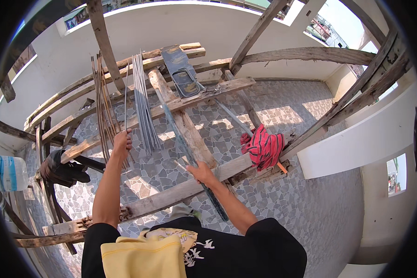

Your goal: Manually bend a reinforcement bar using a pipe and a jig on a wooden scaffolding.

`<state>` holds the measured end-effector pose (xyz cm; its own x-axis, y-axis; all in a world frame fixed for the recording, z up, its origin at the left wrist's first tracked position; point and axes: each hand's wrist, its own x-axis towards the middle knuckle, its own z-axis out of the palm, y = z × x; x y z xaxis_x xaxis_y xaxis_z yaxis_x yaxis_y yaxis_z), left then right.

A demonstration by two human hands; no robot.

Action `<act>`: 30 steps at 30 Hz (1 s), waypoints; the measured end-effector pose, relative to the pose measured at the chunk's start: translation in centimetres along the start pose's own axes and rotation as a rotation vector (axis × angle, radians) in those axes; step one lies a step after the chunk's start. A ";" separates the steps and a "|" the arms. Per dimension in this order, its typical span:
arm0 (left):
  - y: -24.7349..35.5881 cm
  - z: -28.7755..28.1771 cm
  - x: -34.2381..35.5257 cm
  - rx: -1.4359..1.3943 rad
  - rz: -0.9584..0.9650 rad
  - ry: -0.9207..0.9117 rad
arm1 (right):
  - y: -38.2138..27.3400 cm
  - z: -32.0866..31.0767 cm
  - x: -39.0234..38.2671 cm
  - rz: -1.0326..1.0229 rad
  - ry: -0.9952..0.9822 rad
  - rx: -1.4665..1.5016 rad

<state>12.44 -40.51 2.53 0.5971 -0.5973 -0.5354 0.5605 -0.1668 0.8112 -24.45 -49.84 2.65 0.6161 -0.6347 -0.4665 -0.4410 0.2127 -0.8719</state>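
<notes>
Steel rod (126,99) probably handles best gripped firmly, kept clear of the grey bar bundle (144,106) across the timber bench's (227,89) far edge. Left hand (122,142) closed round the rod, left of the bundle; right hand (202,173) wrapped round the blue-grey pipe (175,127), above the near-edge beam (171,193).

"What is closing in this space?"

"A long white wall (194,28) is running across the back, and a grey stone-patterned floor (310,204) is spreading out from its foot."

"Where is the light landing?"

"Sunlit patches (280,115) are brightening the floor before that wall."

"Any openings?"

"Pale sky (336,18) is showing toward the wall's right end. Well apart, right of the wall, a square opening (396,175) is letting daylight through."
</notes>
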 end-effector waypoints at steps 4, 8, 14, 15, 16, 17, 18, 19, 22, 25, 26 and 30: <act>-1.4 1.0 -13.3 -0.506 -0.108 -0.194 | 0.7 -1.0 -9.0 -0.046 0.074 -0.069; -5.7 2.4 -27.8 -0.744 -0.146 -0.262 | 2.4 -0.3 -16.5 -0.056 0.143 0.136; -6.9 -2.9 -27.3 -0.550 0.021 -0.126 | 12.5 2.9 -26.9 -0.029 0.449 -0.333; -7.1 -3.9 -27.1 -0.590 0.030 -0.129 | 13.4 3.3 -29.2 -0.036 0.440 -0.384; -7.0 -4.7 -27.1 -0.621 0.058 -0.096 | 14.1 3.8 -31.3 -0.043 0.421 -0.435; -6.8 -5.4 -27.1 -0.651 0.082 -0.062 | 14.4 4.3 -33.6 -0.030 0.396 -0.455; -6.1 -6.0 -27.3 -0.700 0.130 -0.055 | 14.3 4.7 -35.9 0.060 0.372 -0.507; -5.1 -6.7 -27.3 -0.749 0.183 -0.049 | 14.2 5.0 -37.8 0.145 0.349 -0.561; -3.2 -8.3 -27.2 -0.840 0.274 0.008 | 14.2 4.7 -41.9 0.118 0.262 -0.761; -2.9 -9.4 -28.0 -0.929 0.365 0.093 | 13.9 3.6 -43.8 0.097 0.176 -0.878; -3.0 -9.7 -28.5 -0.939 0.395 0.110 | 14.1 2.7 -43.7 0.090 0.159 -0.886; -4.5 -9.6 -30.6 -0.916 0.423 0.159 | 14.9 0.1 -42.3 0.028 0.118 -0.907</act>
<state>-2.85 -13.88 13.00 0.8800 -0.3457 -0.3257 0.4694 0.7379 0.4850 -57.02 -19.72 9.40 0.5487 -0.7204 -0.4241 -0.8292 -0.4043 -0.3859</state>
